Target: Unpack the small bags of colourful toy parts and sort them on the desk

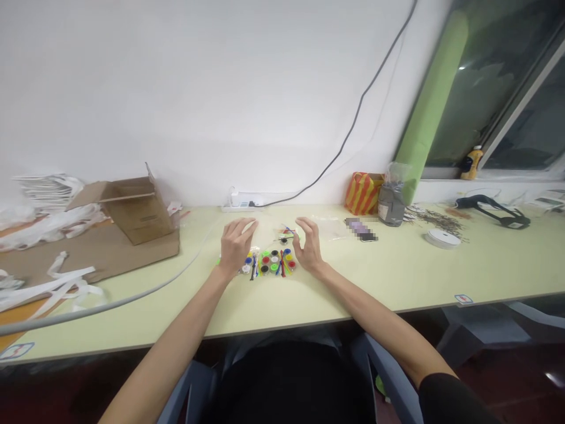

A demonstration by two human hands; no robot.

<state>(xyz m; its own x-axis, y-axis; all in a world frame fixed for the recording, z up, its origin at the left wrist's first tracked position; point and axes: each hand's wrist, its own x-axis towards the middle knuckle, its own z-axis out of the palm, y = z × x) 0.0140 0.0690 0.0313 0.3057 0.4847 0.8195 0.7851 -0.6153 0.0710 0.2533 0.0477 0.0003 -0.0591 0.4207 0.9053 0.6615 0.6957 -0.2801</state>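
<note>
My left hand (236, 247) and my right hand (309, 247) hover with curved, spread fingers over the pale green table (397, 277), holding nothing. Between them lies a set of small round paint pots (270, 263) with coloured lids, in a clear wrapper. Several thin coloured sticks or brushes (282, 265) lie against the pots. My left hand is at the set's left end, and its palm hides part of it. A small bunch of coloured bits (286, 232) sits just beyond, near my right fingertips.
A cardboard box (136, 209) sits on a cardboard sheet at the left, beside white plastic strips (48, 288). A grey cable (110, 304) crosses the table. A power strip (242, 203), striped bag (364, 193), grey tin (391, 203) and tape roll (442, 238) stand farther back.
</note>
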